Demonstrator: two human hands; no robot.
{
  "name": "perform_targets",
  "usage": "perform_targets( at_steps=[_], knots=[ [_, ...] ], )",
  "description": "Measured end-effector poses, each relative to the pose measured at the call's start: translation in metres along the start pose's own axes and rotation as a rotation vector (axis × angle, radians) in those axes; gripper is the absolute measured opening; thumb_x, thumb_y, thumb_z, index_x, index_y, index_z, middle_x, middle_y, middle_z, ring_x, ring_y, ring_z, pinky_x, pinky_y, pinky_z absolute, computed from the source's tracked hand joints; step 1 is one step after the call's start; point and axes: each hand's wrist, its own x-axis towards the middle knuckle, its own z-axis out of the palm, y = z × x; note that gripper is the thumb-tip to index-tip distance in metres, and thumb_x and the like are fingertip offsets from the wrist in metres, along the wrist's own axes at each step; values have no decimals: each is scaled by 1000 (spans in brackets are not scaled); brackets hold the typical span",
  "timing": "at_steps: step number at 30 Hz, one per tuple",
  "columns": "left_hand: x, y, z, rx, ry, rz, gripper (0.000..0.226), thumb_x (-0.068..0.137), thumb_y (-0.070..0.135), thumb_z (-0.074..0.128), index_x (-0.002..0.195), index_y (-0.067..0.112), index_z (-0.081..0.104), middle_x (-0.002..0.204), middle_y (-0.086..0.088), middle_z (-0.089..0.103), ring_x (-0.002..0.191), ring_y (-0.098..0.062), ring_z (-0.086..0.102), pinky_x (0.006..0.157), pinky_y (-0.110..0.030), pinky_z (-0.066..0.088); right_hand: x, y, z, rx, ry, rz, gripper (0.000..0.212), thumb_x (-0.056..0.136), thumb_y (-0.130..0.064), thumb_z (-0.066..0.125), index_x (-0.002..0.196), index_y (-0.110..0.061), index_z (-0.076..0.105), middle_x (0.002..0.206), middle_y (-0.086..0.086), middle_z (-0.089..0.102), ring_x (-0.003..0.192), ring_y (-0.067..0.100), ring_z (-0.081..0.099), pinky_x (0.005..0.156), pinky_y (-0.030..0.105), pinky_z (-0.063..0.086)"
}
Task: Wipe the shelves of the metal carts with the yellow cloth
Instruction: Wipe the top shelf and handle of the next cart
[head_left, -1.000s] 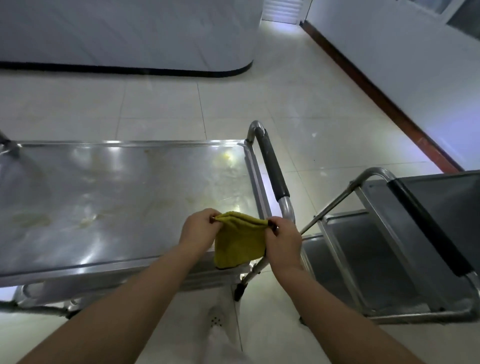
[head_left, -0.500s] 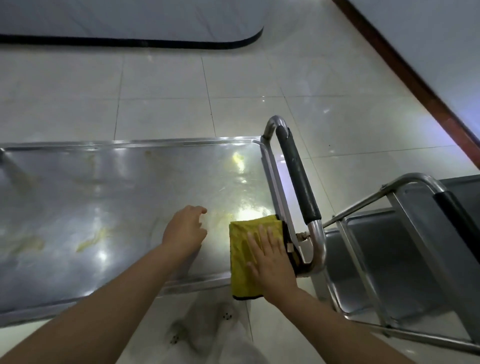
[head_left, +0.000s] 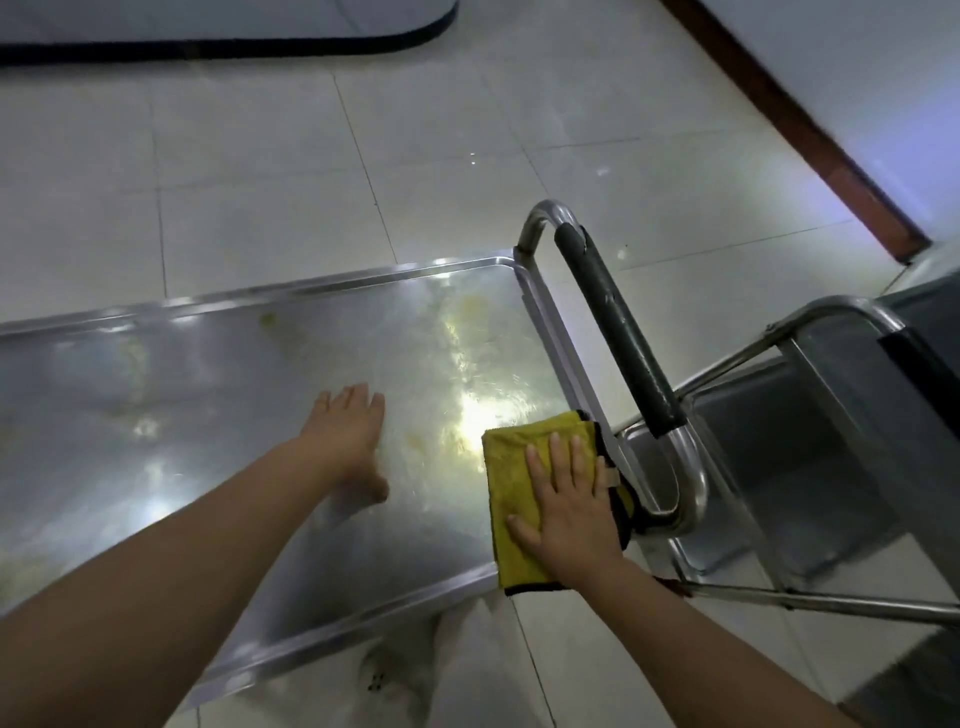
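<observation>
The folded yellow cloth (head_left: 511, 483) lies flat on the near right corner of the metal cart's top shelf (head_left: 218, 395). My right hand (head_left: 566, 499) presses down on the cloth with its fingers spread and straight. My left hand (head_left: 348, 436) rests palm down on the bare shelf to the left of the cloth, fingers apart, holding nothing. The shelf shows yellowish smears and bright glare. A second metal cart (head_left: 810, 467) stands to the right.
The first cart's handle with a black grip (head_left: 615, 332) rises just right of the cloth. The second cart's handle (head_left: 914, 364) is at the far right. White floor tiles lie beyond, with a dark-edged counter base (head_left: 223, 47) at the top and a brown skirting board (head_left: 800, 124) along the right wall.
Both hands held the cloth up by its corners, then my right hand laid it flat on the shelf corner. My left hand let go and moved left onto the shelf.
</observation>
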Motion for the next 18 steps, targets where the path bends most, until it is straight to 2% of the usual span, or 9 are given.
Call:
perform_targets(
  at_steps=[4,9,14,18],
  knots=[
    [5,-2,10,94,-4,37,133,65,61,72,149,6,-16,156,-19,-16,144,-34,-12,118,-46,0,38,-11,-3,52,65,119,86,83,-67,32,151,-16,22,158,19,17,144,39,7,112,56,0],
    [16,-9,11,53,1,40,131,70,59,71,146,8,-23,153,-18,-26,143,-34,-20,118,-46,-3,100,-21,-18,73,98,183,86,83,-65,27,153,-16,15,159,19,9,146,40,4,114,59,-1],
    [29,-16,6,18,4,48,131,72,59,69,141,9,-31,150,-16,-33,141,-33,-25,118,-47,-5,167,-27,-38,69,87,162,89,81,-66,16,154,-15,7,159,21,0,146,40,-4,114,57,-7],
    [36,-21,2,-27,-8,46,129,73,61,67,130,13,-38,137,-10,-43,139,-32,-29,118,-47,-7,227,-31,-54,55,90,91,90,80,-66,12,154,-15,7,159,21,-1,146,39,-4,115,56,-3]
  ],
)
